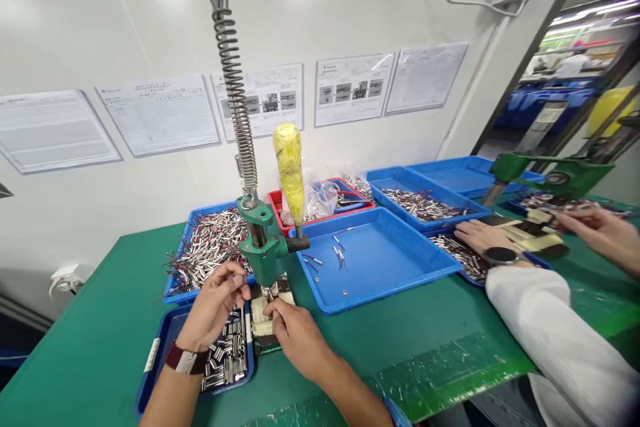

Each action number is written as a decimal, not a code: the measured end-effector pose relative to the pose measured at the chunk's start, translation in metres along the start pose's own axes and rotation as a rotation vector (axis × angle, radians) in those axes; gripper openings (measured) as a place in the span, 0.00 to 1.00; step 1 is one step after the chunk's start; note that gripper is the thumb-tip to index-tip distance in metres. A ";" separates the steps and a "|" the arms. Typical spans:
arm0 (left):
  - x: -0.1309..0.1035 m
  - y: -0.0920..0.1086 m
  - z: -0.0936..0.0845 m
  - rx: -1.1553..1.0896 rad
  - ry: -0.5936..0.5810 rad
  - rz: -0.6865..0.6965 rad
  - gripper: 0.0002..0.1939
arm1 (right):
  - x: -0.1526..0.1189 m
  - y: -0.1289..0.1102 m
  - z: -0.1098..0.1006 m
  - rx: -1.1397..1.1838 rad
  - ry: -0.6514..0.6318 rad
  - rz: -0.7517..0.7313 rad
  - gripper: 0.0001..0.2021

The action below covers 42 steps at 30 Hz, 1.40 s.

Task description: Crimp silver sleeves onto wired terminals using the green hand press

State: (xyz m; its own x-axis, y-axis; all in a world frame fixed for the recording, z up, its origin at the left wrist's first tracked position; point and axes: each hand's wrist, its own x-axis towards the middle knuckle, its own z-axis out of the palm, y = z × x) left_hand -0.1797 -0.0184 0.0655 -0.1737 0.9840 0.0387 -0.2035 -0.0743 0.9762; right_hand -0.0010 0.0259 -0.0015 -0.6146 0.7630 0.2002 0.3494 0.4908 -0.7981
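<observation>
My left hand (pixel 216 300), with a dark band at the wrist, hovers over the near edge of the wire tray, beside the green hand press (pixel 263 257). Its thumb and fingers are pinched together; anything between them is too small to make out. At the press's base (pixel 263 320), my right hand (pixel 299 334) has its fingers closed just under the ram, and what they hold is hidden. Below my left hand lies a dark blue tray (pixel 163 347) of short shiny metal cylinders (pixel 227 360). Behind it is a blue tray heaped with metal pieces on red and black wires (pixel 217 240).
A blue tray (pixel 385 267) right of the press holds a few wired pieces. The yellow-wrapped press handle (pixel 289 167) and tall spring (pixel 233 67) rise in front. At right, a co-worker's hands (pixel 483 240) work at another green press (pixel 555 177). Papers (pixel 355 90) hang on the wall.
</observation>
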 end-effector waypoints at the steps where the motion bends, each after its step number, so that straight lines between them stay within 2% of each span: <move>1: 0.004 -0.005 0.003 -0.051 0.002 -0.016 0.10 | 0.000 0.000 0.000 -0.014 -0.006 0.006 0.16; 6: 0.009 -0.027 0.004 -0.146 0.037 -0.019 0.11 | 0.004 -0.001 -0.003 0.000 -0.067 -0.003 0.17; 10: 0.005 -0.027 0.002 -0.067 0.072 0.048 0.14 | 0.006 -0.002 -0.003 0.020 -0.094 0.002 0.17; 14: 0.005 -0.027 0.003 0.035 0.094 0.105 0.10 | 0.004 -0.001 -0.003 0.037 -0.092 0.022 0.18; 20: 0.008 -0.040 0.008 -0.091 0.154 0.085 0.09 | 0.000 -0.001 -0.003 0.066 -0.073 0.017 0.19; 23: 0.008 -0.045 0.017 -0.064 0.107 0.113 0.09 | 0.000 -0.001 -0.002 0.050 -0.074 -0.004 0.18; 26: 0.007 -0.048 0.028 -0.049 0.034 0.153 0.16 | 0.000 -0.001 -0.002 0.026 -0.075 -0.015 0.17; 30: 0.007 -0.051 0.035 -0.051 -0.030 0.154 0.14 | -0.001 -0.002 -0.002 -0.006 -0.084 0.002 0.17; 34: 0.007 -0.053 0.032 -0.002 0.000 0.194 0.13 | -0.003 0.000 0.000 -0.072 -0.102 -0.018 0.15; 39: 0.010 -0.048 0.023 0.075 -0.040 0.199 0.11 | -0.013 0.012 0.006 0.057 -0.173 -0.013 0.14; 41: 0.011 -0.047 0.019 0.098 -0.077 0.219 0.11 | -0.013 0.012 -0.007 0.181 -0.133 0.003 0.14; 42: 0.011 -0.048 0.018 0.105 -0.084 0.228 0.10 | -0.011 0.008 -0.021 0.243 -0.029 0.011 0.13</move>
State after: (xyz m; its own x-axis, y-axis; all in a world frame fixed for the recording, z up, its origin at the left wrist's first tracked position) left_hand -0.1550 -0.0014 0.0233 -0.1224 0.9540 0.2736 -0.0663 -0.2829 0.9568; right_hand 0.0230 0.0305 0.0022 -0.6332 0.7535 0.1768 0.1777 0.3639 -0.9143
